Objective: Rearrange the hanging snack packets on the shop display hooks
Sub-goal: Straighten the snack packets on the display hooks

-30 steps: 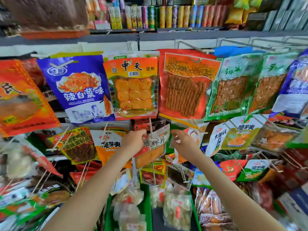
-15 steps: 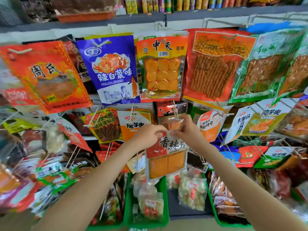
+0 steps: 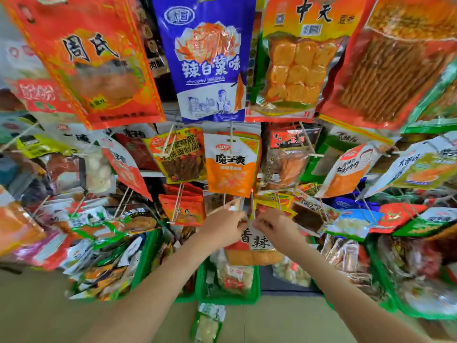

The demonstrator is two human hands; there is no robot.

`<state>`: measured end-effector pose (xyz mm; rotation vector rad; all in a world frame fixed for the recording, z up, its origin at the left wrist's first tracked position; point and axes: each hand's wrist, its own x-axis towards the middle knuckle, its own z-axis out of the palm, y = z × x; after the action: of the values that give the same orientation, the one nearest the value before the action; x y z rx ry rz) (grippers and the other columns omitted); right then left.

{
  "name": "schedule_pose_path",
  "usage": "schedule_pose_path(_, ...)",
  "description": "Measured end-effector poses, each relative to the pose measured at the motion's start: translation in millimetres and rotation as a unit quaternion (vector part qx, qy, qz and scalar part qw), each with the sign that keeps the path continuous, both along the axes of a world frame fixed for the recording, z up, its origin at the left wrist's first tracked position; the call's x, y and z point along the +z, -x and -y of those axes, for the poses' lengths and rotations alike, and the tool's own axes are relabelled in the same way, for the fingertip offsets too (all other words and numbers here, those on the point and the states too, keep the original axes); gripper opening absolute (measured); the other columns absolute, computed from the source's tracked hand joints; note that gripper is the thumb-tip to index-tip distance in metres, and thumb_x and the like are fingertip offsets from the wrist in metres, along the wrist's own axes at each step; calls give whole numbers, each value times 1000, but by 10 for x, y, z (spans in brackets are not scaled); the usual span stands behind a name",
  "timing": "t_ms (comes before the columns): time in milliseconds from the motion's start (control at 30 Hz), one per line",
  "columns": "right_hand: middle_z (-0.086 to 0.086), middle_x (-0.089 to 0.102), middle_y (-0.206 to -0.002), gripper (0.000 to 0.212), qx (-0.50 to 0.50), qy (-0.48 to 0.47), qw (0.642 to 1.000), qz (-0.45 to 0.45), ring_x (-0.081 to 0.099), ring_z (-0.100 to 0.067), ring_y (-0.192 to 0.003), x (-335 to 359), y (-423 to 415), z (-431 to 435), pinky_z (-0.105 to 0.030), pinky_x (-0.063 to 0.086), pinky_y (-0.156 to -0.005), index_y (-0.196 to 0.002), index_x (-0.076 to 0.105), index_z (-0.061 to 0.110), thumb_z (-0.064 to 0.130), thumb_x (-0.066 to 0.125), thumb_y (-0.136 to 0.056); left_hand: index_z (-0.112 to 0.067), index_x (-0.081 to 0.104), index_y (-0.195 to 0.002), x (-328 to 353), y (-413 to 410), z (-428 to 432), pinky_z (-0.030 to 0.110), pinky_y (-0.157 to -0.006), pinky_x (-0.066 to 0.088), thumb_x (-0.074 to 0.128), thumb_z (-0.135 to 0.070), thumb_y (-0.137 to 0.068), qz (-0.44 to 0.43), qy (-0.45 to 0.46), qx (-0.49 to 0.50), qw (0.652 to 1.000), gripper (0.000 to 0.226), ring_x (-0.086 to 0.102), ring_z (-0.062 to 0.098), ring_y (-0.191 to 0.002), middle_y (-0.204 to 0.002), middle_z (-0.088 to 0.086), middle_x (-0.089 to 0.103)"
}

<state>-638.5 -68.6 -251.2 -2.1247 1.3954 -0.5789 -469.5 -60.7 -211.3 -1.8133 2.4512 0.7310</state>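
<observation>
Hands meet close together: left hand and right hand each pinch the top edge of a white-and-orange plastic snack packet, held below an orange-and-white hanging pouch, above a green plastic basket.

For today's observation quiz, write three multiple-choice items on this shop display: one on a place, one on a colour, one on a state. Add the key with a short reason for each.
1. Where is the held packet relative to the orange-and-white packet?
A above it; B below it; C far to its left.
2. What colour is the basket under the hands?
A white; B black; C green.
3. How do the left hand and right hand meet the held packet?
A both pinch its top; B only the left touches it; C neither touches it.
Key: 1 B, it sits lower in the view; 2 C, its rim is green; 3 A, fingers of both hands close on its top edge.
</observation>
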Motion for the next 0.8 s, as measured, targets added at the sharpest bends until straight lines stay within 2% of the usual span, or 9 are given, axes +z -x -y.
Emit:
schedule_pose_path(100, 9, 47, -66, 15, 16, -42, 999, 21, 44, -13, -68, -407, -192, -4, -13, 32, -61, -75, 64, 12, 19, 61, -88, -21, 59, -112, -435, -157, -33, 29, -47, 30, 41, -20, -99, -13, -20, 20, 1000, 22, 54, 22, -64, -81, 5, 62)
schedule_pose_path(200, -6, 58, -76, 8, -23, -137, 986, 93, 54, -21, -68, -787, -338, 61, -34, 44, -62, -96, 59, 25, 18, 56, -91, -20, 58, -123, -846, -373, -25, 28, -53, 32, 40, -18, -100, -26, -41, 57, 997, 29, 60, 25, -77, -106, 7, 66)
schedule_pose_path(333, 0, 56, -113, 33, -62, -194, 976, 82, 55, -17, -94, -1415, -439, 370, -34, 48, -82, -130, 41, 20, 18, 43, -98, -31, 53, -128, -1515, -766, 67, 33, -59, 40, 41, -3, -96, 13, -27, 86, 996, 45, 62, 24, -79, -96, 3, 66)
schedule_pose_path(433, -6, 49, -126, 39, -85, -199, 973, 79, 52, -20, -96, -1841, -601, 641, -36, 46, -80, -135, 35, 19, 10, 38, -98, -35, 50, -130, -1922, -976, 140, 35, -63, 46, 42, 2, -91, 72, 14, 71, 995, 54, 62, 22, -86, -100, 0, 67)
schedule_pose_path(500, -6, 49, -118, 43, -82, -189, 976, 74, 53, -22, -90, -2038, -773, 838, -33, 45, -66, -136, 30, 19, 7, 41, -96, -32, 58, -122, -2129, -1057, 189, 31, -55, 42, 50, 4, -84, 69, 66, 72, 993, 52, 64, 21, -81, -93, 0, 69)
schedule_pose_path(567, 1, 43, -114, 54, -76, -164, 980, 85, 56, -25, -90, -2192, -943, 1028, -37, 44, -60, -140, 22, 18, 2, 44, -94, -30, 69, -100, -2314, -1115, 222, 27, -45, 34, 65, 7, -68, 78, 104, 88, 988, 49, 62, 22, -62, -68, 0, 66)
schedule_pose_path(633, 0, 36, -127, 66, -88, -138, 981, 103, 52, -23, -104, -2307, -1057, 1188, -39, 46, -77, -145, 13, 15, -2, 47, -91, -26, 68, -78, -2492, -1151, 230, 23, -43, 24, 72, 10, -55, 92, 121, 95, 984, 42, 48, 19, -46, -49, -6, 49)
schedule_pose_path(700, -12, 30, -141, 71, -96, -123, 983, 98, 38, -18, -120, -2377, -1117, 1324, -35, 38, -95, -147, 7, 10, -5, 47, -90, -22, 63, -67, -2641, -1171, 246, 23, -47, 24, 74, 11, -51, 82, 141, 105, 981, 38, 36, 15, -44, -48, -10, 34)
schedule_pose_path(800, -18, 30, -143, 55, -78, -101, 992, 16, 27, -22, -122, -2450, -1125, 1505, -35, 36, -91, -142, 25, 4, -5, 43, -91, -17, 64, -67, -2755, -1173, 271, 26, -53, 37, 72, 13, -49, 51, 169, 138, 975, 36, 48, 18, -47, -51, -6, 50)
